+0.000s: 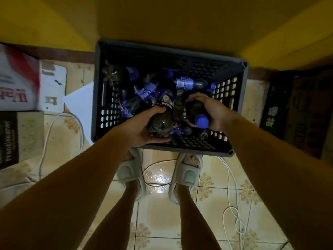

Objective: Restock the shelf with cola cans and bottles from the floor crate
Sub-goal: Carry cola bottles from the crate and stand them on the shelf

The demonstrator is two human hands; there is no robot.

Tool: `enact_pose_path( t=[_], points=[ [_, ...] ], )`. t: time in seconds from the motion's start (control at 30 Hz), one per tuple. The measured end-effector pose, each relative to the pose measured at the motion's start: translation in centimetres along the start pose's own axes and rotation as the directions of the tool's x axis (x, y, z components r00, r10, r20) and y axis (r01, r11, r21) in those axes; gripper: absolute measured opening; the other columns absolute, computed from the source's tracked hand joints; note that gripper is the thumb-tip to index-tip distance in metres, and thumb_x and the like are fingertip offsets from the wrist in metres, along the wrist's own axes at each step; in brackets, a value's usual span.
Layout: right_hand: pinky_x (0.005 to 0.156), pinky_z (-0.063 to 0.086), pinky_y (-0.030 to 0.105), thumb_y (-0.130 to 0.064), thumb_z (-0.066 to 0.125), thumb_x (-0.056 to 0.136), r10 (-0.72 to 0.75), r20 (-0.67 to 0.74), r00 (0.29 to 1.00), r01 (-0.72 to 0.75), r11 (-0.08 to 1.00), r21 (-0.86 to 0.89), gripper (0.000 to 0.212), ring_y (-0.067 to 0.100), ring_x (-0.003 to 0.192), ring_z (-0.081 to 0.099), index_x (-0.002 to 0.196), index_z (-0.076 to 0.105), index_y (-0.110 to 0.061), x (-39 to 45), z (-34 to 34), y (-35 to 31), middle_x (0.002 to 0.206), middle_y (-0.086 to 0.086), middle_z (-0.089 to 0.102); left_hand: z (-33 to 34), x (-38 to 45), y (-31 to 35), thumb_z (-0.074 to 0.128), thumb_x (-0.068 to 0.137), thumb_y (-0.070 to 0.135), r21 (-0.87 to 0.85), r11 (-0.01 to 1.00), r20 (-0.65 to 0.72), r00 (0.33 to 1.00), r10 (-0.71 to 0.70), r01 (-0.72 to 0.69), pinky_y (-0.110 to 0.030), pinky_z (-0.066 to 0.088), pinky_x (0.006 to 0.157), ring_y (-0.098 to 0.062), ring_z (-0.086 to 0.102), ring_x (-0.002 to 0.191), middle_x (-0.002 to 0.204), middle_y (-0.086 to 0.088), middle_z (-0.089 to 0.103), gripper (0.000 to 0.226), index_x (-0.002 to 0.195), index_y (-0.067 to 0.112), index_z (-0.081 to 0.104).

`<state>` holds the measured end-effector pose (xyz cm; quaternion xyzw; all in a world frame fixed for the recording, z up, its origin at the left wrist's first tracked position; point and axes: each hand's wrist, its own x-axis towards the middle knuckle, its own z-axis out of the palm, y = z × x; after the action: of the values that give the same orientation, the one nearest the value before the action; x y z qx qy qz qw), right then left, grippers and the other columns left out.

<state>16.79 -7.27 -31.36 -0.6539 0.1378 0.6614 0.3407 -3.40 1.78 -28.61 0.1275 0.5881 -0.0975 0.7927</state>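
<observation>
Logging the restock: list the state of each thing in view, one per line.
Dark perforated plastic crate: on floor, holds bottles.
Left hand: grips a dark cola bottle, base toward camera.
Right hand: grips a blue-capped cola bottle, cap toward camera.
Loose cola bottles: lying in crate.

**Dim, warm light with a wide-angle bend**

The scene is dark and yellow-toned. A bright glare patch sits on the glossy floor tiles [158, 184] between the feet. The crate [169, 51] interior is murky. The left-hand box [16, 78] is smeared by blur; straight edges bow toward the frame's margins.
</observation>
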Motion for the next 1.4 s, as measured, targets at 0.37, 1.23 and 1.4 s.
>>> enact_pose_path(
  t=[0.37, 1.23, 1.4],
  points=[
    [0.056, 0.061, 0.039, -0.027, 0.048, 0.101, -0.240, 0.157, 0.958, 0.184, 0.934, 0.308, 0.023, 0.040, 0.087, 0.067, 0.116, 0.064, -0.023, -29.8, 10.1, -3.2, 0.114, 0.012, 0.069, -1.5, -27.6, 2.8, 0.092, 0.044, 0.017, -0.049, 0.980, 0.244, 0.949, 0.201, -0.194, -0.053, 0.057, 0.089, -0.036, 0.068, 0.106, 0.121, -0.018, 0.068, 0.089, 0.126, 0.015, 0.059],
    [0.044, 0.036, 0.024, -0.088, 0.035, 0.069, -0.503, 0.580, 0.640, 0.510, 0.844, 0.169, 0.093, 0.015, 0.051, 0.046, 0.126, 0.059, -0.018, -61.7, 21.5, -15.6, 0.095, 0.005, 0.064, -0.9, -61.3, 5.8, 0.101, 0.016, 0.020, -0.067, 0.741, 0.333, 0.686, 0.647, -0.668, -0.041, 0.061, 0.065, -0.030, 0.073, 0.078, 0.092, -0.019, 0.073, 0.111, 0.116, 0.001, 0.058],
    [0.078, 0.055, 0.030, -0.034, 0.085, 0.072, -0.784, 0.400, 0.475, 0.874, 0.474, -0.109, 0.072, 0.010, 0.095, 0.069, 0.134, 0.048, -0.026, -61.6, 24.9, -14.5, 0.116, -0.004, 0.068, 1.6, -62.9, 4.2, 0.102, 0.021, 0.026, -0.098, 0.628, 0.277, 0.585, 0.763, -0.772, -0.035, 0.060, 0.072, -0.024, 0.071, 0.084, 0.094, -0.013, 0.074, 0.107, 0.116, 0.006, 0.058]
  ],
)
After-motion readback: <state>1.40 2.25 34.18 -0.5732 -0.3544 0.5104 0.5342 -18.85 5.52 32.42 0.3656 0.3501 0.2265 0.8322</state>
